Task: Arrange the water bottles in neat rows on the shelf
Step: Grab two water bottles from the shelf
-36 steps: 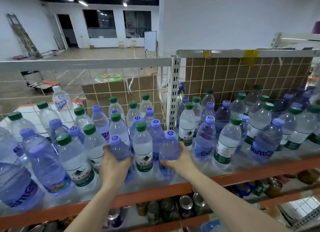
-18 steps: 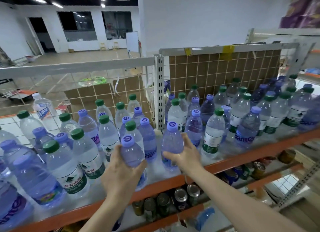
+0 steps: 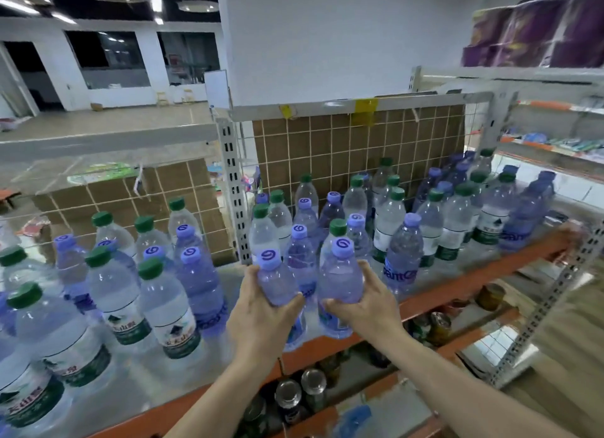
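Two purple-capped water bottles are in my hands near the front middle of the shelf. My left hand [image 3: 261, 313] grips the left purple bottle [image 3: 276, 280], held slightly raised and tilted. My right hand [image 3: 366, 303] grips the right purple bottle [image 3: 340, 284], whose base is at the shelf's front edge. Several green-capped bottles [image 3: 166, 307] and purple-capped bottles [image 3: 199, 280] stand to the left. More mixed bottles [image 3: 402, 254] crowd the right section of the orange-edged shelf [image 3: 457, 284].
A perforated white upright post [image 3: 233, 192] divides the shelf's wire-grid back. Cardboard [image 3: 353, 150] lines the right section's back. Cans [image 3: 287, 398] sit on the lower shelf. Purple packages [image 3: 536, 35] rest on a high shelf at the right.
Both hands have carried their purple bottles rightward along the shelf front, past the post, and brought them closer together. The camera view swung right.
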A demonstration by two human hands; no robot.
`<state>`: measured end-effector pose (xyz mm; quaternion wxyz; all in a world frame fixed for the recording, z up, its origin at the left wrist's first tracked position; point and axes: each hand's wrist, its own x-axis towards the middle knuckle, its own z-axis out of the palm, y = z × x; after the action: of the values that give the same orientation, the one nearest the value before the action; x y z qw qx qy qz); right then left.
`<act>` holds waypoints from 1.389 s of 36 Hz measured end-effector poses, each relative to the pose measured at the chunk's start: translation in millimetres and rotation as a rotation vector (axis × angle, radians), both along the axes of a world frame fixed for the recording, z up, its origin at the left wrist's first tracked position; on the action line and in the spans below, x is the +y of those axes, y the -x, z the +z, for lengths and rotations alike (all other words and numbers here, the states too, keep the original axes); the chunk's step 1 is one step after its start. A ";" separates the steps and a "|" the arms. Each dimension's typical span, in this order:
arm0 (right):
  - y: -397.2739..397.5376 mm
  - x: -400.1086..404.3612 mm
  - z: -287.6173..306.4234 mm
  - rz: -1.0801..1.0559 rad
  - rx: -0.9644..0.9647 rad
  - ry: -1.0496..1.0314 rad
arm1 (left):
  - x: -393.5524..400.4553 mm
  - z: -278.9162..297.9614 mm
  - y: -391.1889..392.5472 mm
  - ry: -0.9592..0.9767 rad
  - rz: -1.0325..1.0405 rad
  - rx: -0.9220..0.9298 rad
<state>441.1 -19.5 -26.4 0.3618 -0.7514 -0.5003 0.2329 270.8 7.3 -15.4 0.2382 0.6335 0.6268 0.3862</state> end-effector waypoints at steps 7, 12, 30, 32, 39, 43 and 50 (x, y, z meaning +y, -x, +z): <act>-65.0 14.9 -3.5 -0.030 -0.021 -0.004 | 10.7 -1.8 -49.6 0.004 0.057 -0.057; -97.6 26.9 -7.9 -0.004 -0.017 -0.007 | 19.9 -8.4 -72.5 0.020 0.118 -0.045; -119.6 52.0 -22.0 0.028 -0.112 0.044 | 26.6 -30.3 -88.9 0.062 0.192 0.015; -117.5 51.9 -22.6 0.025 -0.114 0.025 | 28.1 -32.5 -88.3 0.058 0.190 0.047; -106.7 49.5 -23.8 0.042 -0.234 -0.037 | 32.6 -38.2 -80.7 0.061 0.138 0.090; -105.7 49.9 -23.6 -0.014 -0.288 -0.020 | 33.2 -37.2 -75.3 0.076 0.100 0.084; -103.5 47.2 -23.7 -0.066 -0.364 -0.069 | 33.7 -32.4 -70.1 0.116 0.061 0.014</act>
<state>544.6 27.7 -50.1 0.2983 -0.7841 -0.5404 0.0637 341.0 41.0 -47.8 0.2585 0.6020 0.6687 0.3516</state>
